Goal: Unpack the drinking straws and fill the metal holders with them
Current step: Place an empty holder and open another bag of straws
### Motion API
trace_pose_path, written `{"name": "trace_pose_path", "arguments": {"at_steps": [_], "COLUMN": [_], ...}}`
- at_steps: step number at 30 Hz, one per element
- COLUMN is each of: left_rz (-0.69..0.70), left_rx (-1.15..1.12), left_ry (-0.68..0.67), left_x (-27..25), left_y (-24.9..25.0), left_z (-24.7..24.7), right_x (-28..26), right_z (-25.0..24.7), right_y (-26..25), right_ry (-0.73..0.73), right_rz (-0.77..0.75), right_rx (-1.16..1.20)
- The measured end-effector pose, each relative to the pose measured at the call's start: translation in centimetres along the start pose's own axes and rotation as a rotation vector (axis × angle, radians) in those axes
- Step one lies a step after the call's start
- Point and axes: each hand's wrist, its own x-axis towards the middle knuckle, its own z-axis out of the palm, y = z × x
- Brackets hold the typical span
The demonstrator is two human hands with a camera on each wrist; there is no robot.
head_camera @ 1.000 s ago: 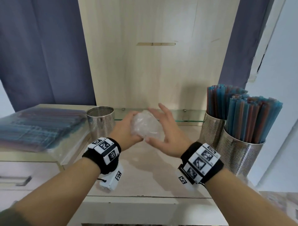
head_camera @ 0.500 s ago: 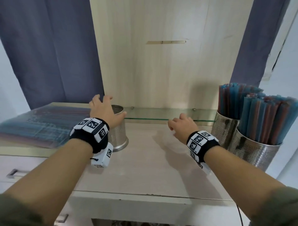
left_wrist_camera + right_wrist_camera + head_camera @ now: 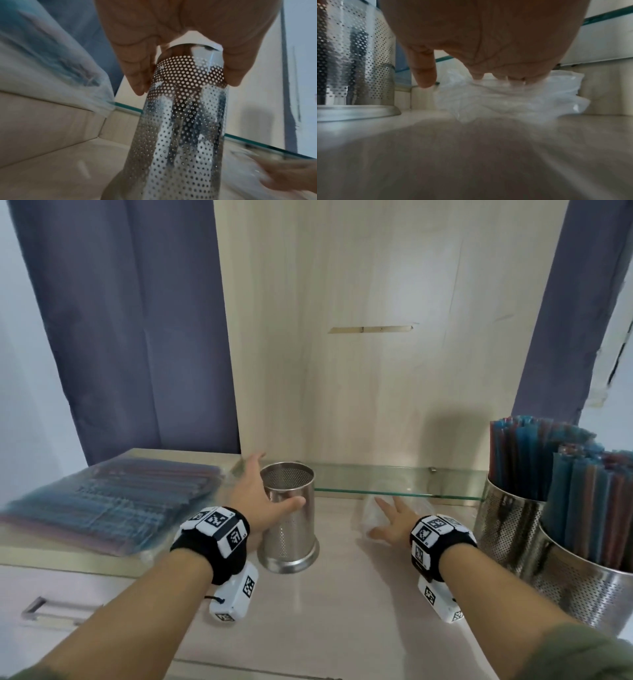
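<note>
An empty perforated metal holder (image 3: 291,529) stands upright on the pale counter (image 3: 342,594). My left hand (image 3: 263,501) grips it near the rim, with the fingers (image 3: 137,75) on the far side, the thumb on the near side and the holder (image 3: 180,121) between them. My right hand (image 3: 390,525) presses spread fingers on a crumpled clear plastic wrapper (image 3: 370,511) lying on the counter by the glass shelf (image 3: 445,484). In the right wrist view the fingertips sink into the wrapper (image 3: 505,100). Sealed packs of blue and red straws (image 3: 113,505) lie on the left.
Two more metal holders (image 3: 510,518) (image 3: 582,587) packed with blue and red straws (image 3: 534,457) stand at the right edge of the counter. A wooden panel (image 3: 376,371) rises behind the shelf. A drawer handle (image 3: 37,607) shows below the raised left surface.
A second ago both hands held the crumpled wrapper in the air. Since then the left hand has gone to the empty holder and the right hand has put the wrapper down by the glass shelf.
</note>
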Motion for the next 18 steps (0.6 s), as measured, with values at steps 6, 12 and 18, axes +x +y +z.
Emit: {"name": "trace_pose_path", "arguments": {"at_steps": [6, 12, 18], "left_rz": [0.097, 0.094, 0.14], "left_rx": [-0.054, -0.226, 0.323], "left_ry": [-0.152, -0.349, -0.508], "left_x": [-1.3, -2.2, -2.0], "left_y": [1.9, 2.1, 2.9], "left_z": [1.7, 4.2, 3.9], "right_x": [-4.8, -10.6, -10.0], "right_z": [-2.7, -4.1, -1.5], "right_y": [-1.9, -3.8, -3.2], "right_ry": [0.12, 0.297, 0.401], "right_rz": [-0.083, -0.44, -0.409], "right_rx": [-0.132, 0.722, 0.771]}}
